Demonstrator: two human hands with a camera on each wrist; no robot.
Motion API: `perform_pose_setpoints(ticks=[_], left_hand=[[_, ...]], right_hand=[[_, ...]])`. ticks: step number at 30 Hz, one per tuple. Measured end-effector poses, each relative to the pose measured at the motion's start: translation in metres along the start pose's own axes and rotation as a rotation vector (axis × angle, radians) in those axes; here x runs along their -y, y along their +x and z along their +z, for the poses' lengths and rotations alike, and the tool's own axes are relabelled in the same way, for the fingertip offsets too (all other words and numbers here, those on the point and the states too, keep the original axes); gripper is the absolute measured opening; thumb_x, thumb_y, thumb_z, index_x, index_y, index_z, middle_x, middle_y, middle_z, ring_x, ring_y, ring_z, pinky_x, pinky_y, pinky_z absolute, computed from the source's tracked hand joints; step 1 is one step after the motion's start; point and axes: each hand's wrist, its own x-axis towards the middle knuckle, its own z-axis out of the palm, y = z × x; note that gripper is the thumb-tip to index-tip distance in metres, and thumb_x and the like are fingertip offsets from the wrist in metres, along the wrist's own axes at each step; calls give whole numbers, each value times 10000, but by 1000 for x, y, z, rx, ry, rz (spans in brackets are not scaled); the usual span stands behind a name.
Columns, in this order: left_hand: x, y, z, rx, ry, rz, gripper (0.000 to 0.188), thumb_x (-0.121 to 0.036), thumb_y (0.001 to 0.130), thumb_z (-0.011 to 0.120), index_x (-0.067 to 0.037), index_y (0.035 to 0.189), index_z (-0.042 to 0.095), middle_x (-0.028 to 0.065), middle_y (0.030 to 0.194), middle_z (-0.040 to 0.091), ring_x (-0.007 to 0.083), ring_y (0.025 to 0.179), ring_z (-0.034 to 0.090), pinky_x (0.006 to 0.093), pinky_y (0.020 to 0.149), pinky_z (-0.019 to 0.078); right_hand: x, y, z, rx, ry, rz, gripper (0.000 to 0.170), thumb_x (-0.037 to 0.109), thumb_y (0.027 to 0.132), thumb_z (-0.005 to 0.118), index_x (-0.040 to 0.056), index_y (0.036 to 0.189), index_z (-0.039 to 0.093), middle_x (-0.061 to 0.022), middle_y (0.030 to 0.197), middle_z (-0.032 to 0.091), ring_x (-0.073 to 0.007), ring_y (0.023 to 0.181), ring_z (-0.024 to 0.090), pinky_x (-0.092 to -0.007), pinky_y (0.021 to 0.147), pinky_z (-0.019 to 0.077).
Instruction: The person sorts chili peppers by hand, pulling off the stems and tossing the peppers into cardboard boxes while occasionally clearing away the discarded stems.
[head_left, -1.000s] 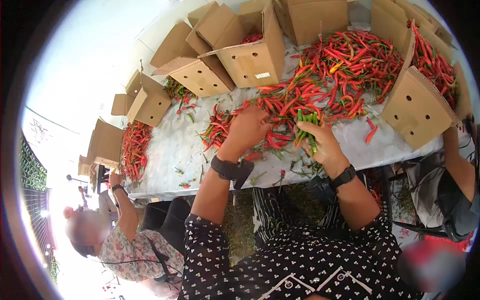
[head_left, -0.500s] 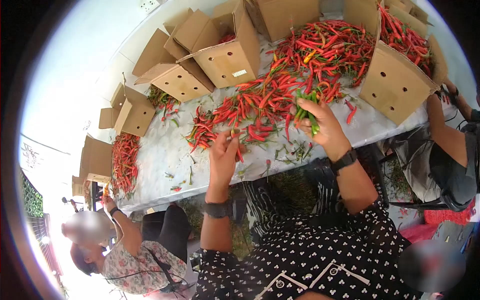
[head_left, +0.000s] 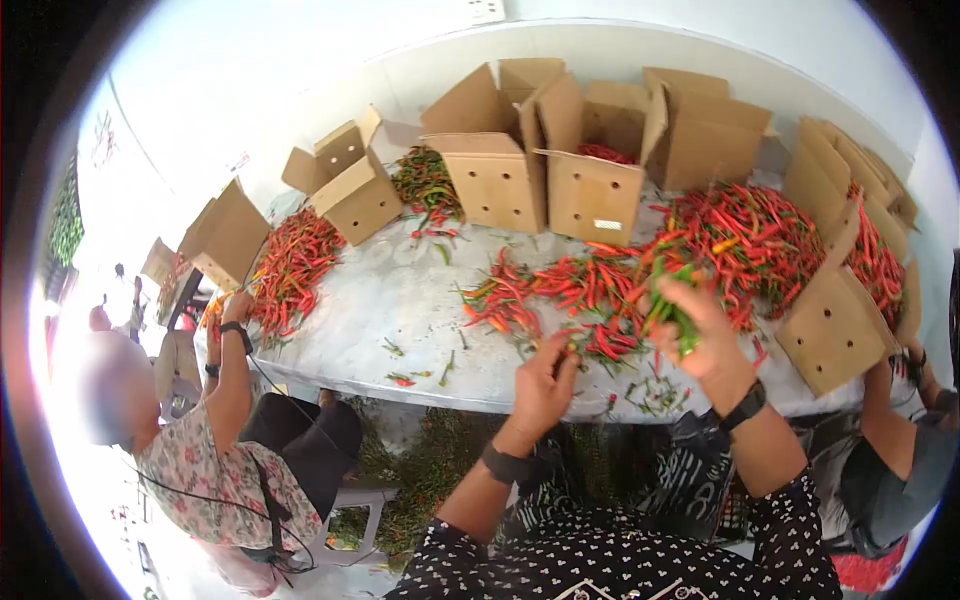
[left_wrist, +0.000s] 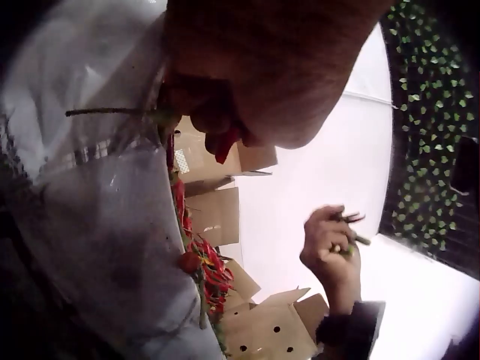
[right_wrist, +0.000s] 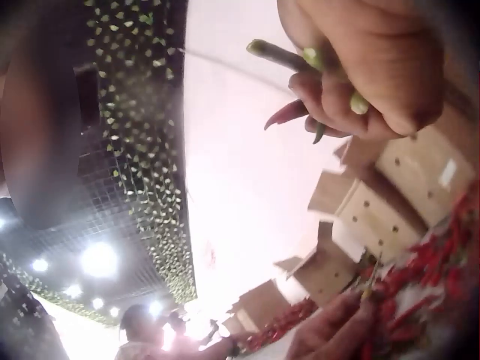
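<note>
In the head view my left hand (head_left: 545,388) is low over the table's front edge. Its thumb and fingers pinch a chili; in the left wrist view a red piece (left_wrist: 226,144) shows below the fingers and a thin stem (left_wrist: 105,111) sticks out to the side. My right hand (head_left: 712,345), raised to the right, grips a bunch of green chilies (head_left: 672,300), with stem ends poking out of the fist in the right wrist view. Beyond both hands lies a heap of red chilies (head_left: 600,280) on the table (head_left: 370,310).
Cardboard boxes (head_left: 490,185) stand along the back, with a chili-filled one (head_left: 835,325) at the right. Another red heap (head_left: 295,265) lies left, near a seated person (head_left: 225,450). Loose green stems (head_left: 655,393) are scattered near the front edge. Another person's arm (head_left: 888,425) shows at right.
The head view has swung, so the table appears lower and further right. My left hand drew back from the red heap toward the table edge. The right hand keeps its green bunch.
</note>
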Motion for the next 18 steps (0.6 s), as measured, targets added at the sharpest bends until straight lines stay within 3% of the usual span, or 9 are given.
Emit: perform_pose_setpoints(ticks=[2,4,7,10,12,14,15,17,18], left_hand=[[11,-3,2,-63,100,185,210,-62,848,500,-6,1044,550,60,739,601,98,587,538,264,563,444],[4,-6,-8,-70,-24,151,234,-61,869,467,-26,1097,509,57,708,554,99,576,511,251,535,430],[26,-11,-15,-265,-800,27,171,-82,914,388,-73,1083,419,51,759,484,110,581,440,229,500,398],[29,-10,-14,-398,-1062,-44,132,-85,918,377,-69,1045,408,52,775,492,105,603,446,232,513,400],[29,-14,-12,-368,-1073,-42,148,-76,914,382,-69,1061,391,57,771,490,113,622,451,232,525,398],[33,-14,-8,-374,-1012,-27,160,-73,915,374,-64,1075,380,60,760,490,109,613,449,230,512,391],[31,-14,-9,-374,-1010,-40,160,-73,915,374,-64,1075,380,60,760,490,109,613,449,230,512,391],[25,-12,-14,-350,-907,-48,142,-65,912,374,-46,1051,399,63,760,492,102,595,441,230,502,387],[28,-13,-15,-349,-910,-69,142,-65,912,374,-46,1051,399,63,760,492,102,595,441,230,502,387]], right_hand=[[-28,21,25,21,-7,122,106,161,825,585,67,861,549,-73,692,592,-80,407,461,-190,334,347],[-54,43,53,179,-92,248,107,164,826,585,64,848,551,-76,670,585,-93,408,473,-207,334,334],[-72,81,96,247,-238,334,127,182,823,597,82,861,529,-70,661,569,-90,410,461,-212,325,304],[-88,157,128,297,-330,314,150,183,826,593,77,908,525,-84,682,588,-103,457,507,-216,327,336],[-90,230,160,380,-371,170,204,210,829,591,77,963,516,-105,761,606,-140,511,542,-225,373,403],[-101,319,185,388,-170,70,211,246,815,605,81,877,490,-70,711,589,-183,618,591,-327,470,454],[-101,321,191,381,-165,78,211,246,815,605,81,877,490,-70,711,589,-183,618,591,-327,470,454],[-95,309,205,-82,-469,117,242,298,794,623,89,853,516,-36,739,582,-166,734,579,-376,614,456],[-95,298,202,-97,-468,133,242,298,794,623,89,853,516,-36,739,582,-166,734,579,-376,614,456]])
